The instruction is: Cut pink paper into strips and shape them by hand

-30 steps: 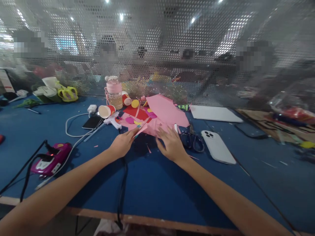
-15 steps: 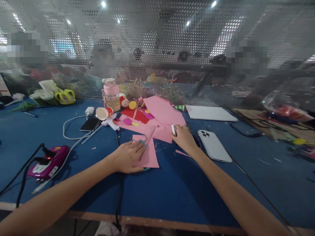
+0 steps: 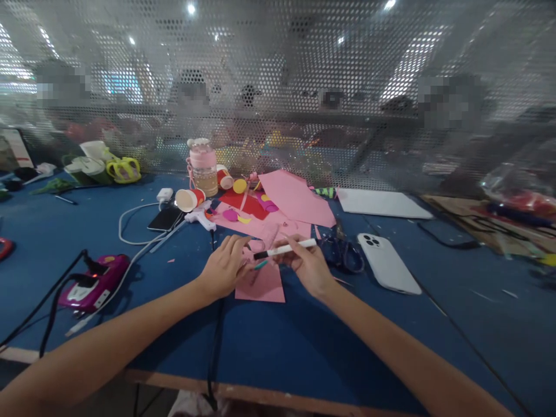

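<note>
A white marker pen [image 3: 290,248] with a black cap lies across the fingers of my right hand [image 3: 309,267], which is closed on it. Its capped end points left, toward my left hand [image 3: 223,267]. That hand is raised, thumb and fingers apart around the cap end, and I see no grip on the pen. Under both hands a cut piece of pink paper [image 3: 264,288] lies flat on the blue table. Larger pink sheets [image 3: 297,200] are stacked behind it, with red paper [image 3: 244,204] beside them. Dark-handled scissors [image 3: 347,256] rest right of my right hand.
A white phone [image 3: 388,263] lies at right, a white board [image 3: 384,203] behind it. On the left are a purple power strip [image 3: 102,284], cables, a dark phone [image 3: 164,219], a glue gun [image 3: 201,218], a paper cup [image 3: 190,200] and a pink-topped bottle [image 3: 203,169]. Perforated metal mesh stands behind.
My right hand has brought the marker from the right edge of the pink sheets to above the cut paper. My left hand has lifted off that paper. The view has shifted slightly.
</note>
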The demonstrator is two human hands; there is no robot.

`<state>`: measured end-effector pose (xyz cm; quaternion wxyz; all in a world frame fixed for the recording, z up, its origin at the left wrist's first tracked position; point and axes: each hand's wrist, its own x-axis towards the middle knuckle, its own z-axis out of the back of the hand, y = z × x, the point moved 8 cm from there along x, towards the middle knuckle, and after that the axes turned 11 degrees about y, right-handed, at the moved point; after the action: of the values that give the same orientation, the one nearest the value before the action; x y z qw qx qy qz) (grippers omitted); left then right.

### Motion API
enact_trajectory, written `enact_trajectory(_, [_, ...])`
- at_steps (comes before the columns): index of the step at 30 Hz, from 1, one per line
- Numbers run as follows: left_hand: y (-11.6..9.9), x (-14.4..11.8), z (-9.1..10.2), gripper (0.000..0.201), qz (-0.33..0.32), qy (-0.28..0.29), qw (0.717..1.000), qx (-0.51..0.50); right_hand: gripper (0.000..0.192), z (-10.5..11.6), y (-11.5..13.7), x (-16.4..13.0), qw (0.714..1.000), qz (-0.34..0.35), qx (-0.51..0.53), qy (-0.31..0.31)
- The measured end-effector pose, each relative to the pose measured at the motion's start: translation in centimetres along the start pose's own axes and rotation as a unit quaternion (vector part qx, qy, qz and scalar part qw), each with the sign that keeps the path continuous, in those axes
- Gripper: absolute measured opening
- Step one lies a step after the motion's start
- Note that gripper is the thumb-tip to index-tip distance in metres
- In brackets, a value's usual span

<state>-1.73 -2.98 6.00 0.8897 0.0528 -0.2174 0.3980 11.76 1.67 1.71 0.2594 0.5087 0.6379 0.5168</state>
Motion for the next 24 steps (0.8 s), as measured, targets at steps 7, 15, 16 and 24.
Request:
enact_trajectory(7, [-1.6, 0.3, -1.7, 0.034, -0.106, 0.065, 0.992, 0.018, 0.025, -2.8, -2.7, -1.5, 0.998, -0.029, 0.046, 0.011])
enact_trajectory(15, [-2.3, 0.1, -1.4, 0.039, -0.169, 0.043, 0.984, 0.026, 0.024, -2.3, -2.5, -2.6, 1.000, -0.020, 0.009, 0.010])
enact_trajectory(16, [-2.2, 0.1, -1.5, 0.039, -0.166, 0.046, 0.985, 0.022, 0.025, -2.3, -2.5, -2.7, 1.000, -0.013, 0.005, 0.005])
enact_trajectory(24, [-1.5, -0.6, -1.0, 0.039, -0.149, 0.004, 0.989, -0.020, 0.022, -1.7, -0.9, -3.6, 0.997, 0.062, 0.001, -0.046])
